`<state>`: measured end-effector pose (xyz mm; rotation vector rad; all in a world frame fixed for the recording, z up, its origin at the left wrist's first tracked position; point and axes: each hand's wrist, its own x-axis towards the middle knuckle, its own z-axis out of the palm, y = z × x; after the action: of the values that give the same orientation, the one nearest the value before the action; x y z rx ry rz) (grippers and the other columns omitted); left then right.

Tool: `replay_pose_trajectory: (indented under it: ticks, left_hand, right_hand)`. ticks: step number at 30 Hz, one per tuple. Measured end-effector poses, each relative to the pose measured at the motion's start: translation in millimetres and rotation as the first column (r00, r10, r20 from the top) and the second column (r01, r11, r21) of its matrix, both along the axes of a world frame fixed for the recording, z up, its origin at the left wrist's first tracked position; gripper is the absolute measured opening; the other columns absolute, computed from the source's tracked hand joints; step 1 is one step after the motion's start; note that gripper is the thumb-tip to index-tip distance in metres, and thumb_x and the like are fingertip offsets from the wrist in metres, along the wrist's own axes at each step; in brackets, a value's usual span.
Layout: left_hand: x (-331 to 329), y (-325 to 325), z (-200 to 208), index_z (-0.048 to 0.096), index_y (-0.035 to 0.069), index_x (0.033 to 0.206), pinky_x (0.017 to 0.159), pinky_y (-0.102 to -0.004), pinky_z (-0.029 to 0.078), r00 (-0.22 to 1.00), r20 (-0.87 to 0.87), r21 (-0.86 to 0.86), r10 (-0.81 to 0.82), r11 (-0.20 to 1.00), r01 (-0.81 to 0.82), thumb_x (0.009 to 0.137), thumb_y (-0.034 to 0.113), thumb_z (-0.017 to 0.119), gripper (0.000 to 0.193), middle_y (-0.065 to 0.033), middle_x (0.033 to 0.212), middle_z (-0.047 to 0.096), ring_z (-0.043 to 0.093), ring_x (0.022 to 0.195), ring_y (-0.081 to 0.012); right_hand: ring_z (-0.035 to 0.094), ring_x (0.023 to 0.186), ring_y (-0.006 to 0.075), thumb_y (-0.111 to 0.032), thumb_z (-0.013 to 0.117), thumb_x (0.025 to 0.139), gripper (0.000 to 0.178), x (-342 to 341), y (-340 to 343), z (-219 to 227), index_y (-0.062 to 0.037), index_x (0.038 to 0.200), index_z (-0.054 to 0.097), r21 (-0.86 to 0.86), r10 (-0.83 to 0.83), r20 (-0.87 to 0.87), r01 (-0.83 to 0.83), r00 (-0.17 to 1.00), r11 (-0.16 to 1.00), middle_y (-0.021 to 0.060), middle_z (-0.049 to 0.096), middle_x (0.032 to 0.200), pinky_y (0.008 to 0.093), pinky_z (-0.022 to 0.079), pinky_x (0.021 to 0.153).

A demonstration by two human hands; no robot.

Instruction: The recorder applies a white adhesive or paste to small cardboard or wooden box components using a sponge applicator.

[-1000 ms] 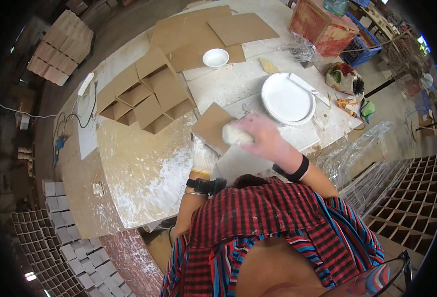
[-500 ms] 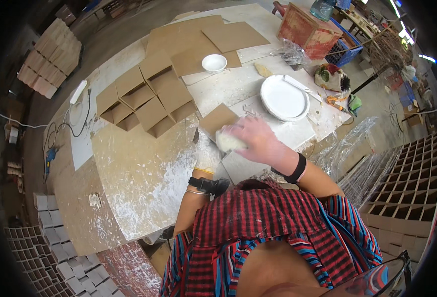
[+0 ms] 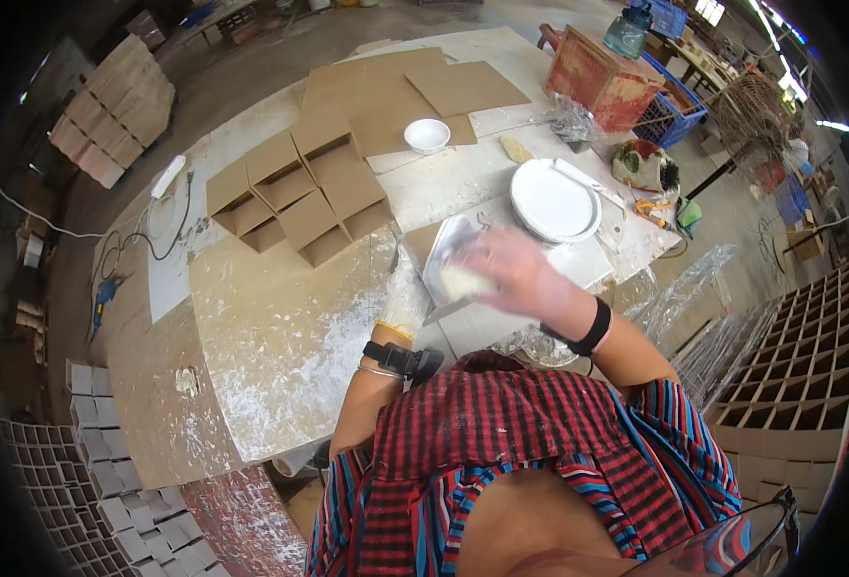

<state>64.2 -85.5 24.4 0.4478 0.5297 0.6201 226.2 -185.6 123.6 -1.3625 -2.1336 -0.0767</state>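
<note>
My right hand (image 3: 519, 272), blurred by motion, is closed around a pale cream sponge (image 3: 463, 285). The sponge presses on a small brown cardboard box (image 3: 418, 238), whose upper face now carries a wet white coat. In a white glove, my left hand (image 3: 406, 296) grips the left side of this box; its fingertips are partly hidden. Right of the box stands a round white tub (image 3: 555, 202) of white paste, with a flat white brush or scraper (image 3: 586, 181) lying across its rim. A small white bowl (image 3: 426, 136) sits farther back.
Several open cardboard boxes (image 3: 309, 216) stand grouped at left on the white-smeared table (image 3: 280, 356). Flat brown boards (image 3: 468, 88) lie behind. A red wooden crate (image 3: 599, 79) bears a blue bottle (image 3: 628, 34). Cardboard stacks, a fan (image 3: 756, 106) and plastic film (image 3: 689, 284) surround the table.
The box's upper face was bare brown and now shows white on it. My right hand with the sponge has slid a little to the right and nearer me. The whole view has shifted slightly.
</note>
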Motion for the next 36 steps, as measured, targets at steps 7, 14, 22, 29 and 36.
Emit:
replay_pose_trajectory:
  ticks: [7, 14, 22, 29, 36]
  left_hand:
    - [15.7, 6.4, -13.5, 0.045, 0.005, 0.133, 0.088, -0.0363, 0.052, 0.937, -0.301, 0.649, -0.177, 0.682, 0.338, 0.098, 0.049, 0.038, 0.056, -0.0119, 0.124, 0.056, 0.056, 0.111, -0.0233]
    - [29.2, -26.1, 12.5, 0.052, 0.007, 0.127, 0.092, -0.0329, 0.048, 0.977, -0.201, 0.267, -0.065, 0.956, 0.119, 0.096, 0.051, 0.042, 0.055, -0.0073, 0.12, 0.058, 0.056, 0.107, -0.0172]
    - [44.3, -17.4, 3.9, 0.056, 0.006, 0.119, 0.086, -0.0324, 0.052, 0.996, -0.092, 0.832, -0.007, 0.55, 0.08, 0.1, 0.036, 0.043, 0.037, -0.0075, 0.112, 0.061, 0.06, 0.102, -0.0176]
    - [50.1, -44.2, 29.6, 0.05, 0.005, 0.127, 0.086, -0.0316, 0.052, 0.96, -0.28, 0.17, -0.028, 0.982, 0.079, 0.099, 0.031, 0.046, 0.039, -0.0082, 0.116, 0.059, 0.059, 0.103, -0.0197]
    - [45.0, -15.5, 32.4, 0.047, 0.001, 0.13, 0.092, -0.0341, 0.049, 0.946, -0.312, 0.621, -0.091, 0.734, 0.275, 0.101, 0.036, 0.036, 0.047, -0.012, 0.123, 0.056, 0.056, 0.109, -0.0223]
  right_hand:
    - [0.054, 0.094, 0.0267, -0.015, 0.073, 0.066, 0.052, 8.3, 26.5, -1.7, -0.0168, 0.116, 0.059, 0.022, 0.159, 0.087, -0.162, 0.983, 0.987, 0.0061, 0.055, 0.098, 0.0395, 0.044, 0.08]
    - [0.055, 0.099, 0.0309, -0.01, 0.071, 0.069, 0.052, 63.3, 47.1, 8.8, -0.0094, 0.119, 0.058, -0.008, -0.042, -0.111, 0.041, 0.993, 0.999, 0.012, 0.058, 0.102, 0.0394, 0.045, 0.087]
    - [0.054, 0.102, 0.0272, -0.014, 0.074, 0.067, 0.055, 32.2, 8.7, 7.2, -0.0128, 0.119, 0.057, -0.021, 0.196, 0.05, -0.195, 0.979, 0.981, 0.0077, 0.059, 0.107, 0.0383, 0.044, 0.087]
    - [0.053, 0.105, 0.0296, -0.009, 0.071, 0.067, 0.054, 80.8, 33.9, 9.7, -0.0105, 0.12, 0.058, 0.056, -0.091, -0.237, 0.107, 0.967, 0.993, 0.0113, 0.059, 0.112, 0.0356, 0.042, 0.092]
    - [0.052, 0.108, 0.0259, -0.011, 0.073, 0.064, 0.056, 62.5, -26.9, 4.0, -0.018, 0.118, 0.06, 0.091, 0.117, 0.015, -0.118, 0.993, 0.989, 0.0045, 0.058, 0.114, 0.0419, 0.04, 0.089]
